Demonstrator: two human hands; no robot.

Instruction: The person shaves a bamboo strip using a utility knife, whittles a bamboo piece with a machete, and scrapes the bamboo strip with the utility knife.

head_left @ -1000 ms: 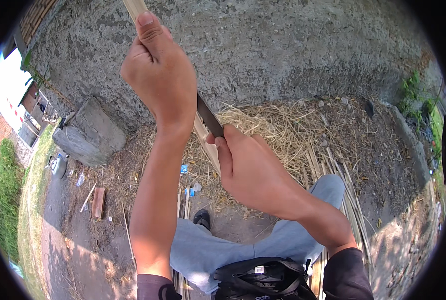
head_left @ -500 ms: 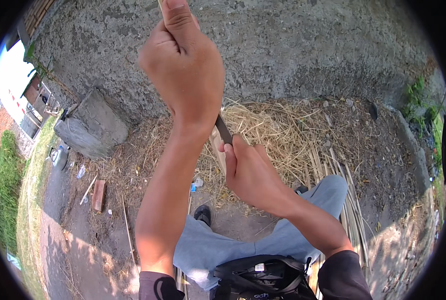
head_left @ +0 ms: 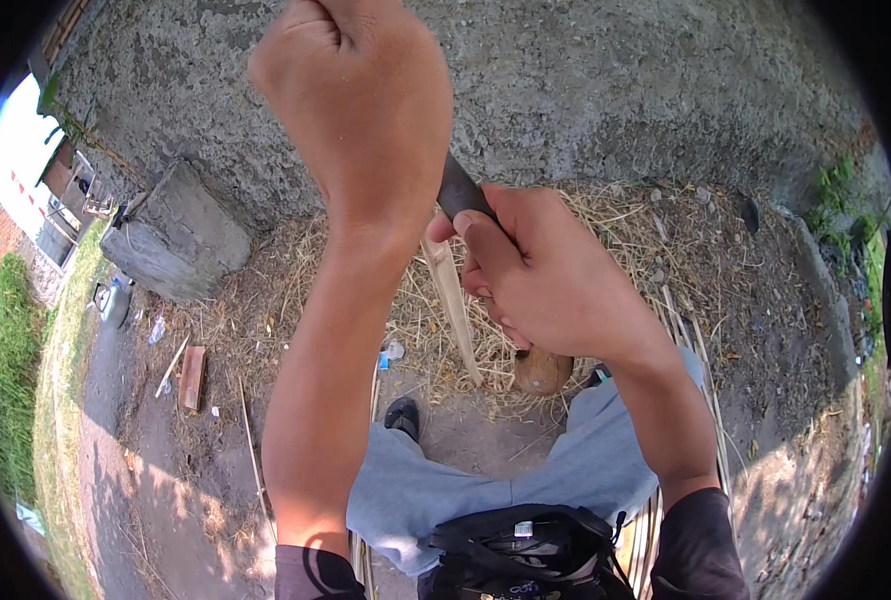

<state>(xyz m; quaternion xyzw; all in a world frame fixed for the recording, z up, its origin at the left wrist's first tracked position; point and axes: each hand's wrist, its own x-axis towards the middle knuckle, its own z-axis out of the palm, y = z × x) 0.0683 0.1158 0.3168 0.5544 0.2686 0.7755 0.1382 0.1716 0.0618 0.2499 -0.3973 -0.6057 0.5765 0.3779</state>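
Note:
My left hand [head_left: 361,110] is raised at the top of the view, back toward me, closed in a fist, its fingertips cut off by the upper edge. A pale bamboo strip [head_left: 453,300] slants down from behind my left wrist, its lower end hanging over the straw. My right hand [head_left: 556,270] is wrapped round a knife [head_left: 459,190]; its dark blade points up and left beside the strip, with my thumb against it. The knife's round wooden handle end [head_left: 543,372] sticks out below my right hand. Where the blade's tip lies is hidden behind my left wrist.
A rough grey wall [head_left: 606,90] rises ahead, with pale straw-like shavings [head_left: 606,225] at its foot. A concrete block [head_left: 181,240] leans at the left, near a reddish brick [head_left: 193,378]. Long strips [head_left: 708,400] lie beside my right leg. A black bag [head_left: 526,540] rests at my lap.
My right hand has moved up and turned, bringing the knife's handle end into sight. My left hand has risen slightly to the left. More of the bamboo strip's lower part now shows.

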